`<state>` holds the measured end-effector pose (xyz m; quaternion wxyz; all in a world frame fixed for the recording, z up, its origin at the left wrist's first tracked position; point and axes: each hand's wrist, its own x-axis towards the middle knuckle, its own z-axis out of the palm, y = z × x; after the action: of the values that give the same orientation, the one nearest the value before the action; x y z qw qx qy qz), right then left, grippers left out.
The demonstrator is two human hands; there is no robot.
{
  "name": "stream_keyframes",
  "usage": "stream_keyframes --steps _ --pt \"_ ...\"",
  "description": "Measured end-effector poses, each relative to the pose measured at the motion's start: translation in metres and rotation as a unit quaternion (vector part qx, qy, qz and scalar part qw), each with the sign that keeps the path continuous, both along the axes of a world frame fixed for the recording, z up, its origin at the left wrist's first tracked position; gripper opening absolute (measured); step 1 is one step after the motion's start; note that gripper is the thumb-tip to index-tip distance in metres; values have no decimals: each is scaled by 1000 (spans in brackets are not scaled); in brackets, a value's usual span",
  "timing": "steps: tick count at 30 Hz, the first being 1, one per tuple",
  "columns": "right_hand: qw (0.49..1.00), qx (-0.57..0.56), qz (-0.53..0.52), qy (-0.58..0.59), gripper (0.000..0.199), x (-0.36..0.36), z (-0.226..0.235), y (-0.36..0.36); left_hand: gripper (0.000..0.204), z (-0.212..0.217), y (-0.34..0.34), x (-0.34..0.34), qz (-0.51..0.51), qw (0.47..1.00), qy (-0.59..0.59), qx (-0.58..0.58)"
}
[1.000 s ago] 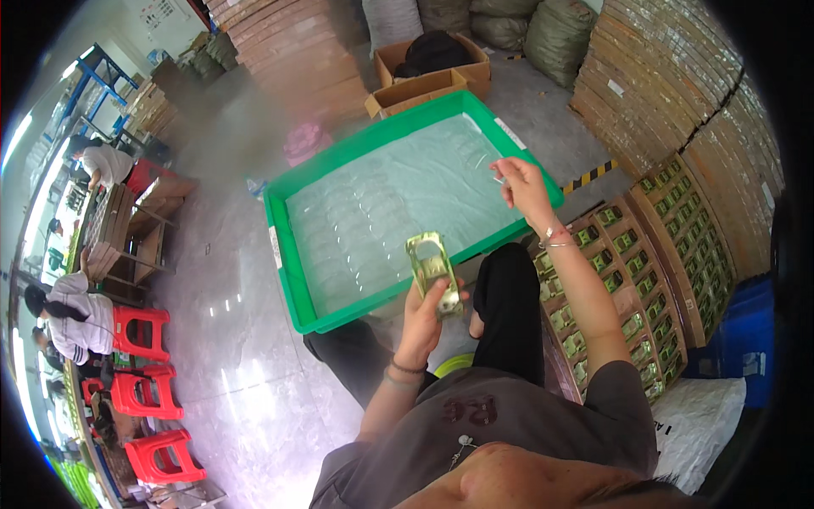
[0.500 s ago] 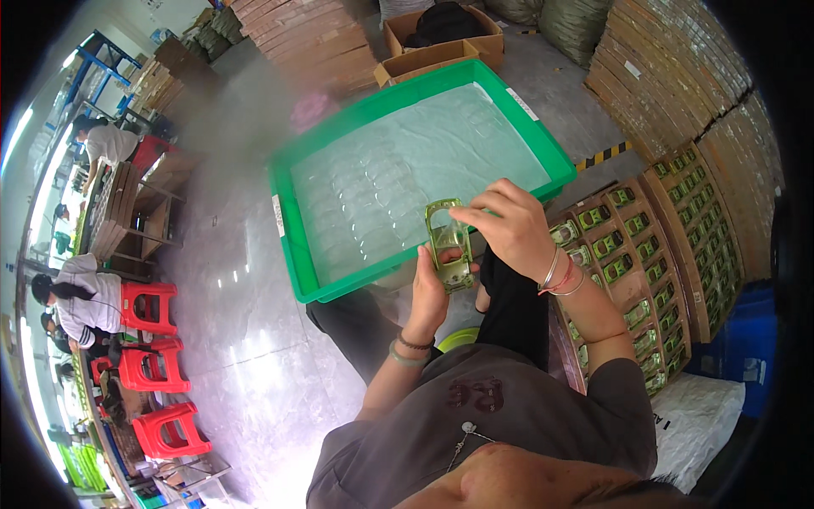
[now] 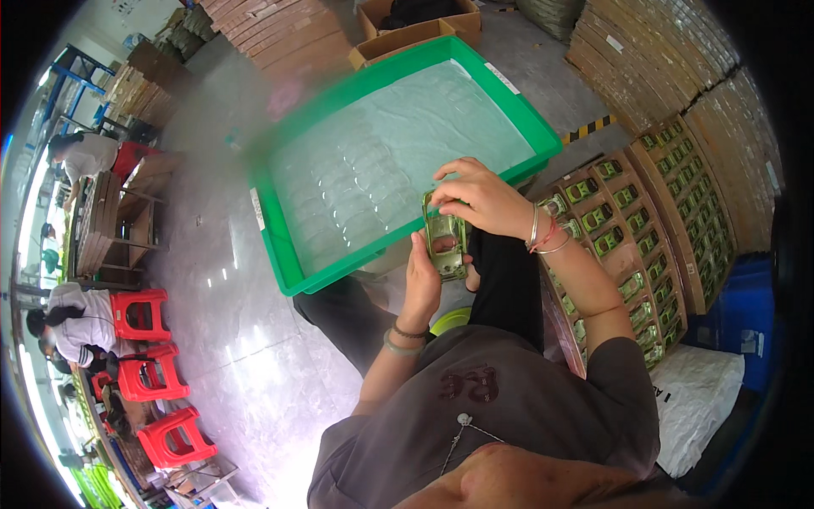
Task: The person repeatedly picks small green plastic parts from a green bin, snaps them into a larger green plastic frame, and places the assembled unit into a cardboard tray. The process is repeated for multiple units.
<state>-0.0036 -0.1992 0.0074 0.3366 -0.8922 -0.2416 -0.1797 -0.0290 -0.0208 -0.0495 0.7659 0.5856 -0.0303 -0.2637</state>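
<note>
My left hand (image 3: 422, 276) is closed round the near end of a green, see-through plastic shell (image 3: 446, 262), shaped like a small toy car body. Over the shell's far end my right hand (image 3: 485, 200) bends its fingers, thumb and fingertips close together at its rim. Whether a small clear part sits between those fingertips cannot be made out. Just beyond both hands lies a large green tray (image 3: 273, 252), lined with a pale sheet. Rows of clear, shiny moulded plastic pieces (image 3: 348, 193) cover its left part.
At my right, cardboard trays (image 3: 609, 216) hold several green car shells, some with dark middles. Beyond stand stacked cardboard sheets (image 3: 657, 68) and an open carton (image 3: 373, 53). A blue bin (image 3: 736, 310) and white sack (image 3: 699, 399) are close by. Red stools (image 3: 151, 373) and seated people are far left.
The view has shifted slightly, so the surroundings sit higher and further left. My right hand's fingers have curled further over the shell's far end. My left hand keeps its hold.
</note>
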Motion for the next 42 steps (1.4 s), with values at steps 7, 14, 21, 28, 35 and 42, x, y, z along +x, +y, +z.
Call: stream_keyframes --steps 7,14,21,28,35,42 --pt "972 -64 -161 -160 21 -21 -17 25 57 1 -6 -1 -10 999 10 -46" --pt "990 54 -130 21 19 -37 -35 20 37 1 -18 -6 -5 998 -64 -28" --pt "977 41 -199 -65 30 -56 -52 19 18 -23 -41 -6 60 974 -213 56" --pt "867 393 -301 61 15 -66 -99 29 15 -35 -61 1 78 931 -338 110" --pt "828 437 -345 65 12 -78 -105 20 14 -38 -80 -13 60 934 -335 103" --pt "814 382 -435 52 24 -115 -121 -6 22 -44 -101 -25 -61 958 -266 87"
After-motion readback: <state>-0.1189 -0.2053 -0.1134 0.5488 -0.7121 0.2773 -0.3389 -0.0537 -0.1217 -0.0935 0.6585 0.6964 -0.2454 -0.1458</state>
